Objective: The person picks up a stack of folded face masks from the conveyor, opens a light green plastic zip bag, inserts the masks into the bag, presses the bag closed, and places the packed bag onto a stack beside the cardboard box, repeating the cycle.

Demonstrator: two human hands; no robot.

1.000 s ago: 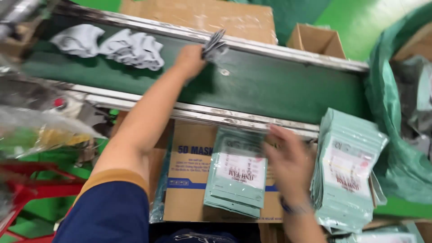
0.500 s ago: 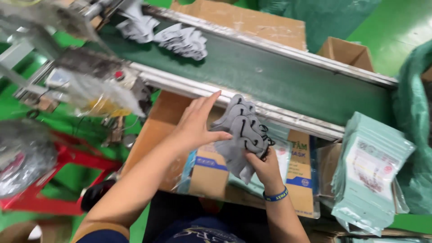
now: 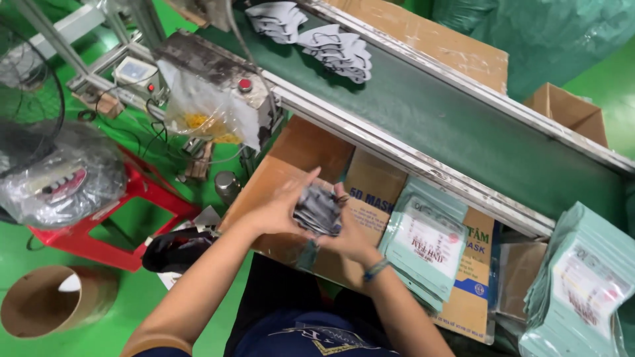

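Green conveyor belt [image 3: 463,125] running diagonally across top, two piles of grey masks [image 3: 334,49] on it. Flat cardboard box [image 3: 311,152] below belt, in front of person. Two stacks of pale green pouches: one [image 3: 423,241] on box, one [image 3: 582,284] far right. One red stool [image 3: 99,228] at left. One cardboard tube [image 3: 49,297] on floor. Left hand [image 3: 281,208] and right hand [image 3: 347,235] both clasped round one bundle of grey masks [image 3: 319,210], pressed together above box.
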